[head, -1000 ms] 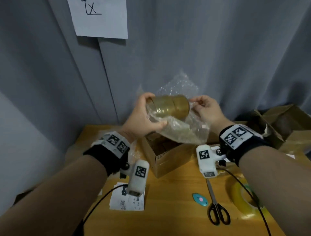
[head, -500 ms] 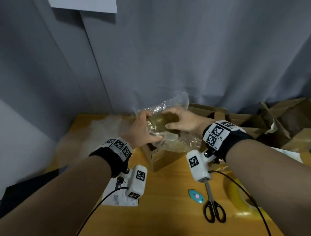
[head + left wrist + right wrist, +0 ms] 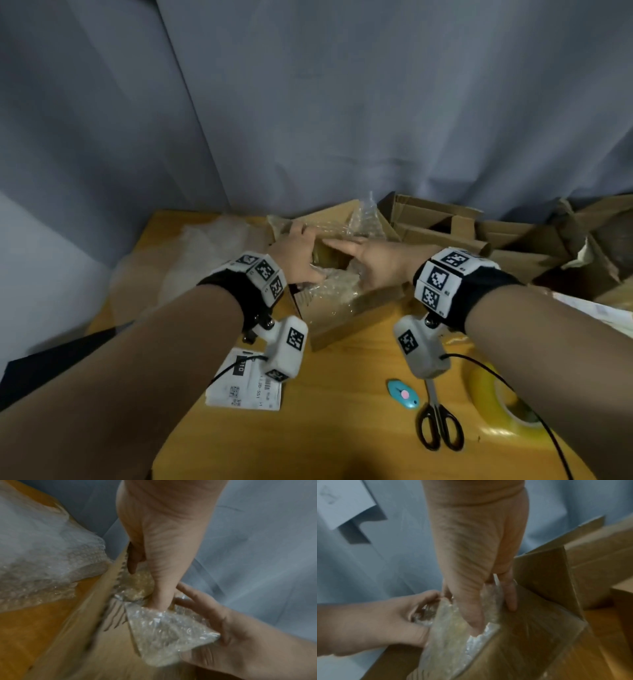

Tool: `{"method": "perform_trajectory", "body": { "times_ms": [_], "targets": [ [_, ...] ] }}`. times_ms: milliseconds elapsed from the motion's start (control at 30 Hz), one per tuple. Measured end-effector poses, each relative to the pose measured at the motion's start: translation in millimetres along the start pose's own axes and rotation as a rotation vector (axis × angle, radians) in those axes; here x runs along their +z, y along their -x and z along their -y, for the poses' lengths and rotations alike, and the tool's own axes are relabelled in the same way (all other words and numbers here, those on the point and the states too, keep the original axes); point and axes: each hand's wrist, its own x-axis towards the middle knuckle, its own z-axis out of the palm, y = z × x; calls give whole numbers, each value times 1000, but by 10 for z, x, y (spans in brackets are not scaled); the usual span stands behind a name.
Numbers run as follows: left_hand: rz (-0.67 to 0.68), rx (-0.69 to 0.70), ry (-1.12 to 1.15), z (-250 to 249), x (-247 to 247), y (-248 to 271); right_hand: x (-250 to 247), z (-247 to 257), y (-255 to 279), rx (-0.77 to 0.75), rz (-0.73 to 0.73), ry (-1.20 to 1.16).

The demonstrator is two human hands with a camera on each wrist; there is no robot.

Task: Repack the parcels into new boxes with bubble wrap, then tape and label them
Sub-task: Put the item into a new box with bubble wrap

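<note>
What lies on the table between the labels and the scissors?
In the head view, a small blue cutter lies on the table between the labels and the scissors.

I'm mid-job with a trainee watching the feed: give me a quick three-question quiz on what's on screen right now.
1. True or false: both hands are at the open cardboard box.
2. Multiple choice: what lies on the table just left of the scissors? A) a blue box cutter B) a marker pen C) a stapler
3. Fill in: the gold tin going into the box is wrapped in ____.

Key:
1. True: the left hand and right hand both press the bundle into it.
2. A, the blue box cutter.
3. Bubble wrap.
</note>
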Motion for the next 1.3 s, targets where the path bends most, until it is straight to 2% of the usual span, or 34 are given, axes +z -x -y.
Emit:
{"method": "perform_trajectory", "body": {
  "times_ms": [133,300,367,467,600,700,800,867,933,967,1067,1100,1300],
  "targets": [
    [152,60,-82,-47,-91,-15,-29,-65,66,-2,-41,-195],
    [195,47,-11,-40,-158,18,-5,-211,107,60,-175,-238],
    [195,32,-4,-48,-172,22,71,-227,103,51,-102,-272],
    [202,17,0,-104,-162,-6,217,-146,52,0,-30,-123],
    [251,33,-28,-168,-24,-6,433,-165,-72,23,-190,-205],
    [233,100,-22,-128,35,33,584,-185,-59,83,-202,-364],
    [195,169,-135,-80,49,68,590,-178,-52,80,-206,-372],
    [34,220,-246,-90,64,122,567,-177,-57,94,-178,-367],
    [-84,251,-235,-104,62,208,562,-182,-53,99,-165,-343],
    [-50,235,-257,-94,62,252,568,-182,-55,102,-162,-348],
    [203,141,-472,-58,103,356,541,-155,-39,105,-176,-359],
    [236,138,-513,-64,111,376,521,-137,-34,118,-172,-357],
    [155,170,-535,-165,189,518,438,-5,52,222,-131,-350]
  ]
}}
